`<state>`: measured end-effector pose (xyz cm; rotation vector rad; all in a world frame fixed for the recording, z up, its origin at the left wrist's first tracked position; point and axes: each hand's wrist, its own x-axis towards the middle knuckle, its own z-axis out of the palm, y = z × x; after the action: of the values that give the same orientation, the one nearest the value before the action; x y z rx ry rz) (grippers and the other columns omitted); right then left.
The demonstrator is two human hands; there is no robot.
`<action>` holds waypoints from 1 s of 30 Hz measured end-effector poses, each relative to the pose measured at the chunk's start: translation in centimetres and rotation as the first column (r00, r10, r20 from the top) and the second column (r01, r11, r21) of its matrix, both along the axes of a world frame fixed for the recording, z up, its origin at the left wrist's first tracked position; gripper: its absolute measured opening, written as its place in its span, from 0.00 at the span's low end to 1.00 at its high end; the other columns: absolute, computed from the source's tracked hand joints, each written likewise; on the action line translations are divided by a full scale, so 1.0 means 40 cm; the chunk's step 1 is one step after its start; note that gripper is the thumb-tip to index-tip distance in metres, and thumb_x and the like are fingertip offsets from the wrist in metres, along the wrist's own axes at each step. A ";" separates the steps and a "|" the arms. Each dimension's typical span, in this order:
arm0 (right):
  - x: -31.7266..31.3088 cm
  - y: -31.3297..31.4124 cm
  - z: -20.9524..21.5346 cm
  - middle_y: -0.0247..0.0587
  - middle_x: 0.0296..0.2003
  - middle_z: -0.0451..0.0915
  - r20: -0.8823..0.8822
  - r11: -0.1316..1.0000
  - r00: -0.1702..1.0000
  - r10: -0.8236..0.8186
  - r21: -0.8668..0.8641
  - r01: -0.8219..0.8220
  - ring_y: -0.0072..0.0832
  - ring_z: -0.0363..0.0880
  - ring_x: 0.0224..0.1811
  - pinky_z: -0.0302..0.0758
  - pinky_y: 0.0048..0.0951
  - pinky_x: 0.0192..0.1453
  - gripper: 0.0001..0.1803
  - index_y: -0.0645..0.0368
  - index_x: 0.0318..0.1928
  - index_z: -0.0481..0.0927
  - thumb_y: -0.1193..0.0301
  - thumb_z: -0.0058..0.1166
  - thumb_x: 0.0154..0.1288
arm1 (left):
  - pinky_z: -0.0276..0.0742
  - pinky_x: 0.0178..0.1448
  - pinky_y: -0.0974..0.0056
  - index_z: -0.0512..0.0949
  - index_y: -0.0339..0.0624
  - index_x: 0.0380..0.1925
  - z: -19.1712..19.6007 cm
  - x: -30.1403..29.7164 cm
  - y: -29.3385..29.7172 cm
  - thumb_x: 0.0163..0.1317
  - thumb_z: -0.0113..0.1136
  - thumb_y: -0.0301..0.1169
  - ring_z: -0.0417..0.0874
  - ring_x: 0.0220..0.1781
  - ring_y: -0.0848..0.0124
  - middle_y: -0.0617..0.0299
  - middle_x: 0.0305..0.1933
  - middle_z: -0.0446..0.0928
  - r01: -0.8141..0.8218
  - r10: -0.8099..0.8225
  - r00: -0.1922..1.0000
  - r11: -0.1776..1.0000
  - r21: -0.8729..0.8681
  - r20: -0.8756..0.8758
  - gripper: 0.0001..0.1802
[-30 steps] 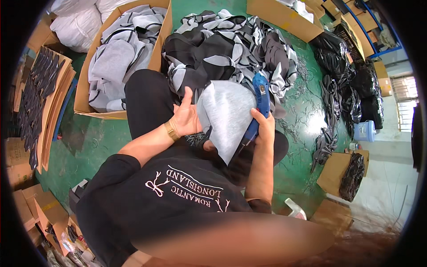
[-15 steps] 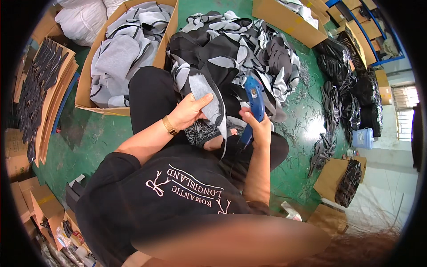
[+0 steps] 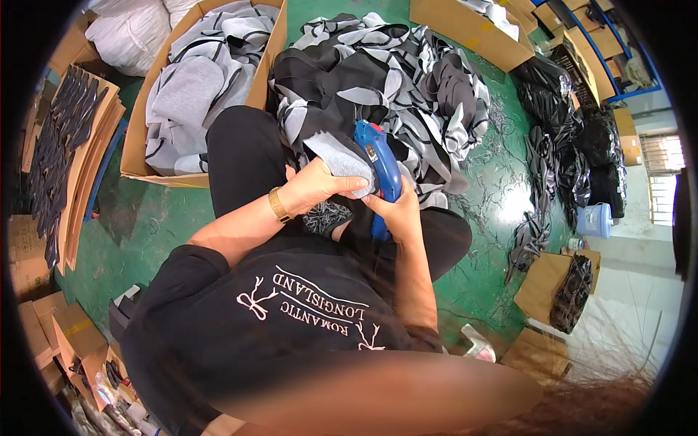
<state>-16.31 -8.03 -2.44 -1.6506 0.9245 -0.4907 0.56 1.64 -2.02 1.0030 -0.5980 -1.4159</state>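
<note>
My left hand (image 3: pixel 313 187), with a gold bracelet on the wrist, grips a grey fabric piece (image 3: pixel 340 161) edged in black. My right hand (image 3: pixel 396 211) is closed around a blue handheld electric cutter (image 3: pixel 379 168), whose head rests against the fabric's right side. Both hands meet above my lap, over black trousers. A small bundle of dark trimmings (image 3: pixel 327 215) lies just under my left hand.
A heap of black and grey fabric pieces (image 3: pixel 392 80) lies ahead on the green floor (image 3: pixel 145 218). A cardboard box (image 3: pixel 138 145) of grey pieces stands to the left. Stacked cardboard with dark cutouts (image 3: pixel 65 145) is far left. Black scraps (image 3: pixel 552 152) and boxes lie right.
The large grey piece held up flat a second ago has been lowered and folded into my left hand. The cutter has tipped toward it, and both hands have come closer together.
</note>
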 end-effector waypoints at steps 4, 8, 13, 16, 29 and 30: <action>-0.018 -0.006 -0.001 0.34 0.31 0.77 0.093 0.997 0.995 -0.022 0.073 0.016 0.20 0.74 0.32 0.72 0.24 0.39 0.23 0.64 0.44 0.75 0.72 0.68 0.45 | 0.80 0.42 0.68 0.75 0.37 0.45 -0.015 0.009 -0.016 0.61 0.62 0.30 0.81 0.40 0.74 0.62 0.41 0.79 -0.122 0.122 0.992 0.992 0.043 0.012 0.15; -0.072 -0.002 0.046 0.31 0.30 0.76 0.095 0.983 0.988 -0.126 0.144 0.111 0.18 0.74 0.31 0.71 0.20 0.39 0.18 0.63 0.43 0.75 0.73 0.64 0.50 | 0.82 0.43 0.66 0.75 0.33 0.46 -0.016 0.036 -0.027 0.64 0.58 0.31 0.81 0.41 0.71 0.59 0.42 0.78 -0.271 0.273 0.960 0.962 0.041 -0.056 0.15; -0.125 0.043 0.059 0.31 0.30 0.76 0.110 0.955 0.991 -0.073 0.294 0.038 0.18 0.73 0.29 0.70 0.20 0.35 0.18 0.64 0.44 0.76 0.74 0.63 0.50 | 0.83 0.44 0.67 0.77 0.30 0.41 -0.002 0.056 -0.038 0.63 0.58 0.29 0.82 0.40 0.71 0.59 0.40 0.79 -0.405 0.402 0.910 0.914 -0.005 -0.100 0.12; -0.148 0.064 0.041 0.30 0.31 0.75 0.065 0.968 0.997 -0.030 0.252 0.013 0.18 0.70 0.31 0.69 0.21 0.39 0.20 0.66 0.44 0.77 0.73 0.64 0.49 | 0.82 0.45 0.67 0.77 0.30 0.42 -0.004 0.058 -0.043 0.62 0.59 0.26 0.82 0.40 0.71 0.58 0.40 0.79 -0.425 0.420 0.900 0.905 -0.019 -0.115 0.11; -0.134 0.077 0.041 0.35 0.28 0.76 0.052 0.951 0.998 -0.019 0.308 0.002 0.21 0.74 0.23 0.72 0.21 0.29 0.16 0.67 0.42 0.75 0.79 0.60 0.50 | 0.81 0.46 0.67 0.78 0.32 0.41 0.012 0.041 -0.035 0.59 0.61 0.23 0.82 0.40 0.71 0.58 0.40 0.80 -0.427 0.421 0.902 0.903 -0.048 -0.101 0.10; -0.134 0.076 0.042 0.35 0.28 0.76 0.060 0.948 0.998 -0.022 0.318 0.002 0.21 0.74 0.23 0.72 0.21 0.28 0.16 0.67 0.42 0.75 0.79 0.59 0.50 | 0.81 0.46 0.67 0.78 0.32 0.41 0.010 0.040 -0.035 0.59 0.61 0.23 0.82 0.40 0.72 0.58 0.40 0.80 -0.425 0.420 0.903 0.904 -0.042 -0.094 0.10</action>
<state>-21.67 -4.99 -0.74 -1.3304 0.9157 -0.3766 2.16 0.26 -1.64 0.9507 -0.3321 -1.0396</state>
